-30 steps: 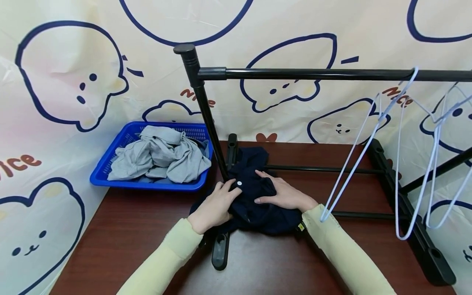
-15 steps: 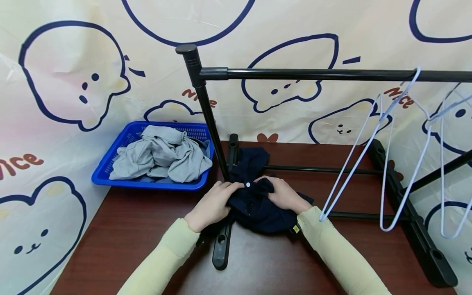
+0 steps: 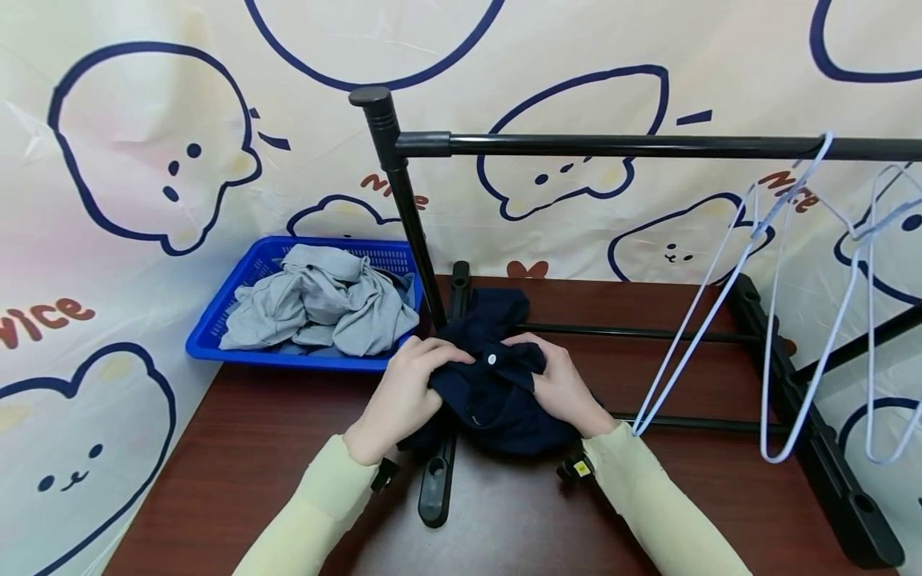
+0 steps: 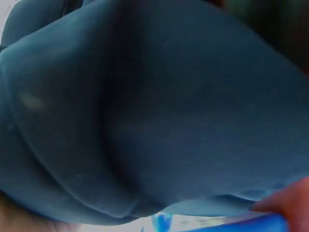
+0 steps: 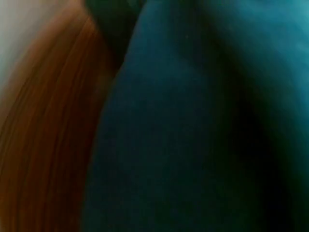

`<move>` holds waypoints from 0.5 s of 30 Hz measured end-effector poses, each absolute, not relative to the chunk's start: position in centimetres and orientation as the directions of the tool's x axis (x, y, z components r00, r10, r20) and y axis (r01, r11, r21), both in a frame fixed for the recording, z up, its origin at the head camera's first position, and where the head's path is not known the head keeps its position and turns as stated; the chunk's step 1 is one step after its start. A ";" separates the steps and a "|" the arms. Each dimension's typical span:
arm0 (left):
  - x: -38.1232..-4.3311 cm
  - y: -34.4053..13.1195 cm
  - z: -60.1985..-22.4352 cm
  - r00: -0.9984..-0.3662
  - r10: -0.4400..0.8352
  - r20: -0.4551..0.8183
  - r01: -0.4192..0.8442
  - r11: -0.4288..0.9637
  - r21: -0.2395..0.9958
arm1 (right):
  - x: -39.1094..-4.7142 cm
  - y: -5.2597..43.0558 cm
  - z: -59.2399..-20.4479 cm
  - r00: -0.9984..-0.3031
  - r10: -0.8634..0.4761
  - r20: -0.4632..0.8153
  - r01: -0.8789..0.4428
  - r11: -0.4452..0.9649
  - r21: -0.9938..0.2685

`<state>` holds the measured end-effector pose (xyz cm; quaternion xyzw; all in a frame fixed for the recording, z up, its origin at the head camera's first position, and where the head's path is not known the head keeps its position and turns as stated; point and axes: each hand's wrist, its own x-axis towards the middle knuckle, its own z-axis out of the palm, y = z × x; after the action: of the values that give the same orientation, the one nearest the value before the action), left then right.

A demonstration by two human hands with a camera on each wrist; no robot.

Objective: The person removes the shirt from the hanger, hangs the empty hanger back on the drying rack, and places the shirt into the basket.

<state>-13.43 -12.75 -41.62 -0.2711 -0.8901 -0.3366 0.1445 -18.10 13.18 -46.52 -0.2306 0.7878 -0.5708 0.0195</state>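
A crumpled navy garment with a white button lies bunched over the foot of the clothes rack. My left hand grips its left side, thumb and fingers in the cloth near the button. On the other side, my right hand holds a fold of it, the fingertips partly hidden by fabric. Dark cloth fills most of the left wrist view, with bits of the hand at the lower corners. In the right wrist view the same cloth is blurred beside the brown tabletop.
A blue basket with grey clothing stands to the left, behind the left hand. The black rack's bar crosses above the table. From it hang pale hangers close to the right forearm. A patterned cloth backs the table.
Both hands went from lying on the garment to gripping it. The left hand pulled its cloth leftward and up a little, and the button shifted to the right. The hangers swung slightly.
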 end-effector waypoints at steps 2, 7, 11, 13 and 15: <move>-13.1 -13.0 -40.7 -0.792 0.351 0.500 0.599 0.604 0.525 | -17.5 12.7 -45.5 -0.896 -0.372 0.243 -0.333 0.202 -0.921; -12.1 -13.6 -38.2 -0.723 0.270 0.635 0.656 0.555 0.511 | -16.3 11.2 -42.9 -0.870 -0.382 0.312 -0.371 0.090 -0.924; -11.5 -14.4 -36.3 -0.656 0.191 0.730 0.696 0.527 0.488 | -15.9 9.3 -41.1 -0.839 -0.385 0.385 -0.425 0.022 -0.905; -11.2 -14.9 -35.3 -0.616 0.148 0.774 0.712 0.526 0.465 | -15.9 8.0 -40.4 -0.825 -0.384 0.414 -0.447 -0.004 -0.894; -10.9 -15.4 -34.3 -0.580 0.101 0.809 0.713 0.542 0.444 | -15.8 6.7 -39.7 -0.810 -0.392 0.436 -0.461 -0.033 -0.887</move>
<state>-10.89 -15.41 -34.28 -0.2571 -0.7919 -0.4034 0.3797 -15.82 6.67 -39.71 -0.3067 0.6949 -0.6499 -0.0266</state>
